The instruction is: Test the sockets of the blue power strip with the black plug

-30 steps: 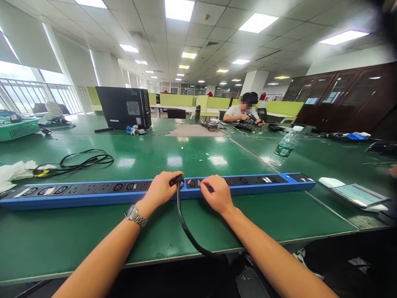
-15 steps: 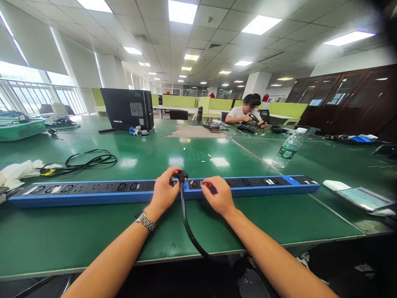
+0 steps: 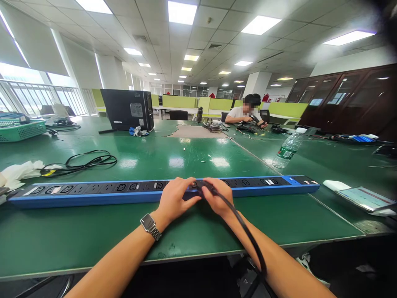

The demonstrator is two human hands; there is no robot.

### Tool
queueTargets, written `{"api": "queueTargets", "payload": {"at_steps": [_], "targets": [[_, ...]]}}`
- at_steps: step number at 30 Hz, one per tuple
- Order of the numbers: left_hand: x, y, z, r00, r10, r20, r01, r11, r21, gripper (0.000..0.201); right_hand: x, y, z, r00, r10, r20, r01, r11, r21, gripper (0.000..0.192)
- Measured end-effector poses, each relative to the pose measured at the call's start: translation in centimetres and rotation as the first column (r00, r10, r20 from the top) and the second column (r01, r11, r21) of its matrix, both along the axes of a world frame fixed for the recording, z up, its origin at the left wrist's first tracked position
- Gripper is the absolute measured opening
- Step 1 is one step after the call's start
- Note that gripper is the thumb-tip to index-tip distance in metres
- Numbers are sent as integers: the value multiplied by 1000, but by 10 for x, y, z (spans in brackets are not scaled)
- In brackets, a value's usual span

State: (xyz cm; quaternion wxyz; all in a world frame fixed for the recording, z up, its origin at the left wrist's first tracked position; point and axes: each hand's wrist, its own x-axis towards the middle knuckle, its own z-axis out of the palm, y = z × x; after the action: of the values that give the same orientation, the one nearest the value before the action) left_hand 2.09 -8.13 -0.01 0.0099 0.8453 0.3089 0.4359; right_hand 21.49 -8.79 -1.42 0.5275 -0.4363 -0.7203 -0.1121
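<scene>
A long blue power strip [image 3: 99,200] with a row of black sockets lies across the table in front of me. Between the thumb and fingers of my right hand [image 3: 221,199] is a black power plug [image 3: 204,184], held just over the strip's middle. Its thick black cable [image 3: 245,225] runs over my right wrist and down past the table edge. My left hand [image 3: 173,198], wearing a watch [image 3: 150,225], is at the strip to the left of the plug. Its thumb and forefinger are apart, the forefinger close to the plug; contact cannot be made out.
A tilted water bottle [image 3: 289,148] and a phone [image 3: 366,198] are to the right. On the left lie a coiled black cable [image 3: 93,159], white plastic wrapping [image 3: 23,173] and a green basket [image 3: 23,131]. Farther back stand a black computer case [image 3: 124,109] and a seated person [image 3: 238,114].
The plug has moved right, from my left hand into my right hand. My left fingers have let it go and spread, and the cable now hangs over my right forearm.
</scene>
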Motion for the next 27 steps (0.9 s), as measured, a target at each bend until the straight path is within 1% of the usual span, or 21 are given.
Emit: {"api": "queueTargets", "payload": {"at_steps": [2,4,7,9,12,18,23,27], "targets": [[-4,2,-1,999,28,32,-28,1000,-3,38,6,4,-1,978,-116,-173,110,993,-47,26],[-8,4,-2,996,72,49,-71,997,-21,32,11,7,-2,941,-199,-272,175,978,-111,29],[-10,5,-3,993,99,71,-96,995,-41,28,15,11,-4,939,-248,-237,213,963,-163,31],[-10,5,-4,992,95,86,-92,995,-37,26,15,12,-6,946,-267,-186,236,956,-173,31],[-9,5,-4,992,87,94,-84,996,-33,26,16,13,-6,947,-282,-157,254,951,-174,32],[-11,4,-3,989,93,117,-88,995,-46,25,29,16,-4,914,-349,-205,319,933,-165,27],[-11,3,-3,988,101,114,-94,993,-64,22,36,16,-4,906,-364,-214,342,930,-133,24],[-11,3,-4,989,90,114,-83,995,-62,19,35,15,-4,924,-322,-205,311,947,-83,21]]}}
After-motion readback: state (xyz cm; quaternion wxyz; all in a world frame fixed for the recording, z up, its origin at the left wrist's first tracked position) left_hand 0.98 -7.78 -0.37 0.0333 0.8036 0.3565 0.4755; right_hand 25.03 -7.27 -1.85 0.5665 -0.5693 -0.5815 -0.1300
